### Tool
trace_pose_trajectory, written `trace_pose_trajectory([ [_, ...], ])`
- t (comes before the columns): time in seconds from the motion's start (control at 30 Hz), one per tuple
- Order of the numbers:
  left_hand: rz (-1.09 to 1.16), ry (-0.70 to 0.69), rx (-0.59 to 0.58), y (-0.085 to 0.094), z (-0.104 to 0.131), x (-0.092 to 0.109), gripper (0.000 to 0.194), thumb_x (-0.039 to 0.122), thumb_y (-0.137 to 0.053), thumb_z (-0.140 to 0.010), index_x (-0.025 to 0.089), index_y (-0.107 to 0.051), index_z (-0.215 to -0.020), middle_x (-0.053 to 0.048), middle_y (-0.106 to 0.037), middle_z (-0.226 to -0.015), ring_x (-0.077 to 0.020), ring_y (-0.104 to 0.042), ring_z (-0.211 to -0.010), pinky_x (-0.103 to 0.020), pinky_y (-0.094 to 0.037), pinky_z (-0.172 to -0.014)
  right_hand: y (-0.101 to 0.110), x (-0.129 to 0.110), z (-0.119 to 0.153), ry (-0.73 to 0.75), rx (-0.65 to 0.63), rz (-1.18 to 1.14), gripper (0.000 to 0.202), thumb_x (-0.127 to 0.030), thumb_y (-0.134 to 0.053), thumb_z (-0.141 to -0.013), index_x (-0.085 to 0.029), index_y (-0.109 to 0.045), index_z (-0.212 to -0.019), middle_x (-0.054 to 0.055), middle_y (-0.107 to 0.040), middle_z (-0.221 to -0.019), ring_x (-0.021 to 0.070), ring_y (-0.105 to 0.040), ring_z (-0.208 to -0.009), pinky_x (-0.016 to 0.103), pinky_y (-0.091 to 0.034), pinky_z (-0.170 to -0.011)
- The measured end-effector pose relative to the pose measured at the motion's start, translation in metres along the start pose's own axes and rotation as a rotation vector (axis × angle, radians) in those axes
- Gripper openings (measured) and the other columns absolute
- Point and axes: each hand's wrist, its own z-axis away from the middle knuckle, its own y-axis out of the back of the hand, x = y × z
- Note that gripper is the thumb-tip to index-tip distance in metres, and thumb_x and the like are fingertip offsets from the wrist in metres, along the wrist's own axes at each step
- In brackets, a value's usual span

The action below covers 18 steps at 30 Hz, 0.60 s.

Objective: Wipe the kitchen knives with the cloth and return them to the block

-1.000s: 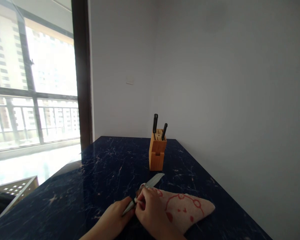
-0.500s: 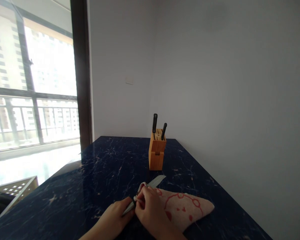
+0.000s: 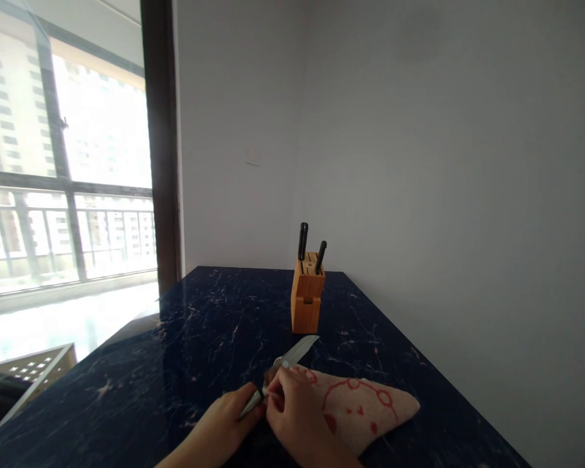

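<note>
My left hand is closed round the handle of a knife, whose pale blade points up and to the right, away from me. Pinched in my right hand is a corner of a pink cloth with red line patterns, pressed against the knife near where handle and blade meet. The rest of the cloth spreads to the right over the table. My right fingers hide part of the blade's lower end. Just beyond the blade tip stands a wooden knife block.
Two black-handled knives stick up from the block's slots. The dark blue marbled table stretches to the wall, with its right edge along a grey wall. At lower left is a perforated chair; a bright window lies beyond it.
The knife blade has tilted a little, its tip shifting slightly left and up. My right hand and the cloth stay nearly in place; the whole view has moved slightly.
</note>
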Motion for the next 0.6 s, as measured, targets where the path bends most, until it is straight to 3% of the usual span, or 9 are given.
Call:
trace_pose_trajectory([
  [0.13,0.007,-0.037,-0.019,0.0022,0.0014,0.0043,0.017,0.031,-0.045,-0.084,0.023,-0.057,-0.092,0.002,-0.067,-0.089,-0.0130,-0.061,-0.080,-0.016,-0.039,-0.069,0.0042,-0.0044,-0.0018,0.025,0.001,0.001,0.017,-0.003,-0.048,-0.067,-0.018,-0.052,-0.075,0.004,-0.059,-0.080,0.0183,-0.054,-0.081,0.031,-0.040,-0.074],
  [0.33,0.004,-0.020,-0.008,0.0029,0.0020,0.0077,0.018,0.033,-0.044,-0.084,0.023,-0.058,-0.090,0.002,-0.068,-0.088,-0.0136,-0.061,-0.079,-0.017,-0.039,-0.068,0.0046,-0.0071,-0.0030,-0.011,-0.005,0.066,0.017,-0.003,-0.049,-0.065,-0.019,-0.053,-0.072,0.003,-0.062,-0.081,0.0199,-0.056,-0.080,0.035,-0.037,-0.077],
  [0.6,0.016,-0.017,-0.007,0.0024,0.0012,0.0068,0.017,0.032,-0.044,-0.084,0.022,-0.057,-0.089,0.002,-0.068,-0.087,-0.0130,-0.061,-0.077,-0.016,-0.039,-0.067,0.0038,-0.0062,-0.0030,-0.037,0.049,0.066,0.016,-0.004,-0.049,-0.063,-0.019,-0.052,-0.068,0.000,-0.061,-0.072,0.0171,-0.055,-0.074,0.031,-0.035,-0.074],
])
